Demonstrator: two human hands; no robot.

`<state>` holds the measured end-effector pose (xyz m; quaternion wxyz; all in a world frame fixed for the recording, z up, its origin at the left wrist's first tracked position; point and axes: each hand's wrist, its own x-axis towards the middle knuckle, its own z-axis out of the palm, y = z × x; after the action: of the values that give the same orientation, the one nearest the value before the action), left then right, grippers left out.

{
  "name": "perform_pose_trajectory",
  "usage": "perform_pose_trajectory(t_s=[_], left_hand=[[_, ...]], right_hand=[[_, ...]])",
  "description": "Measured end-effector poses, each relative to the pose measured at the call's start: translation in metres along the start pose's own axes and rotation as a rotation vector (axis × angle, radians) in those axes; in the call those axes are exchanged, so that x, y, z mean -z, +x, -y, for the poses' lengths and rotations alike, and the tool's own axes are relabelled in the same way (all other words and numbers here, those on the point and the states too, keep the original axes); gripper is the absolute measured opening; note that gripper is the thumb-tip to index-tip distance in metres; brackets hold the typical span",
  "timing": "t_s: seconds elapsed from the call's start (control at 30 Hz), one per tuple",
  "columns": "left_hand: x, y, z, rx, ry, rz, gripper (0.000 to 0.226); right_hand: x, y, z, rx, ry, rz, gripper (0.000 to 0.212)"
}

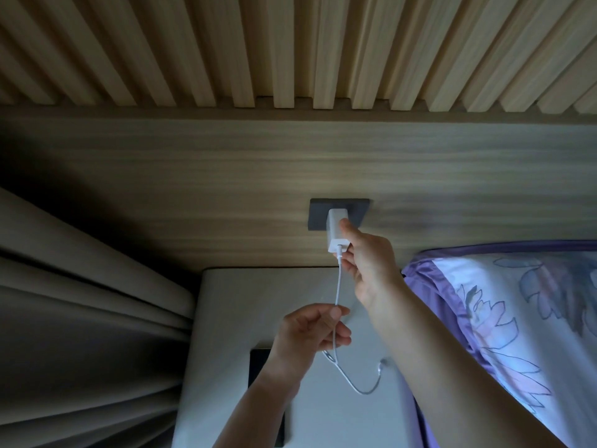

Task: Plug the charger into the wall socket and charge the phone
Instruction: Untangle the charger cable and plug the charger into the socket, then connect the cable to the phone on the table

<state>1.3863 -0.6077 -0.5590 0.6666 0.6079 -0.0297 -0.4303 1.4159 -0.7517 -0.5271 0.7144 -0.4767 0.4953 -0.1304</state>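
We have the white charger (337, 232) seated against the dark wall socket (339, 219) on the wood panel, above the back edge of the pale nightstand (226, 318), and our right hand (368, 263) pinches its lower end, thumb on the side and fingers near where the cable (338, 286) leaves it. We judge the charger light, rigid and smooth, best held by its flat sides rather than the cable joint, which would suffer from any bending. Our left hand (311, 331) is closed round the thin cable lower down; it looks limp and springy, so it will sag and swing, and its free connector (382, 363) hangs loose over the nightstand near the right edge. The phone (261, 363) appears to be the dark slab lying flat towards the nightstand's front, partly hidden by our left forearm. Room is fair above the top, but a curtain (90, 318) crowds the left edge and a floral pillow (517, 318) presses the right one, so the connector should travel straight down and forward.
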Motion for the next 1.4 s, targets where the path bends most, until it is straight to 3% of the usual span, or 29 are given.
perform_pose_trajectory(t_s=[0.3,0.4,0.6,0.73,0.83,0.97,1.1,1.23,1.3,1.4], left_hand=[[-0.001,-0.012,0.001,-0.002,-0.058,0.0,0.017],[0.003,-0.018,0.001,0.006,-0.096,0.03,0.024],[0.014,-0.025,0.004,0.014,-0.142,0.062,0.033],[0.025,-0.037,0.025,0.077,0.194,0.039,0.037],[0.036,-0.053,0.046,0.115,0.363,0.043,0.031],[0.049,-0.062,0.058,0.058,0.783,0.105,0.039],[0.07,-0.066,0.058,-0.021,0.935,-0.141,0.019],[0.112,-0.074,0.053,0.147,1.09,-0.297,0.021],[0.12,-0.074,0.049,0.166,1.002,-0.317,0.024],[0.108,-0.068,0.041,0.14,0.579,-0.251,0.018]], right_hand=[[0.016,-0.007,-0.017,0.109,-0.11,0.148,0.029],[0.042,-0.03,-0.067,-0.009,0.03,0.215,0.018],[0.095,-0.093,-0.164,0.054,-0.299,0.386,0.027],[0.091,-0.099,-0.162,0.057,-0.14,0.325,0.011],[0.089,-0.102,-0.153,0.023,-0.004,0.346,0.011],[0.085,-0.098,-0.144,-0.019,0.151,0.264,0.008],[0.079,-0.088,-0.133,-0.074,0.35,0.196,0.012],[0.08,-0.077,-0.122,-0.063,0.533,0.175,0.015],[0.074,-0.076,-0.13,-0.108,0.51,0.22,0.017],[0.054,-0.09,-0.154,-0.188,0.264,0.34,0.027]])
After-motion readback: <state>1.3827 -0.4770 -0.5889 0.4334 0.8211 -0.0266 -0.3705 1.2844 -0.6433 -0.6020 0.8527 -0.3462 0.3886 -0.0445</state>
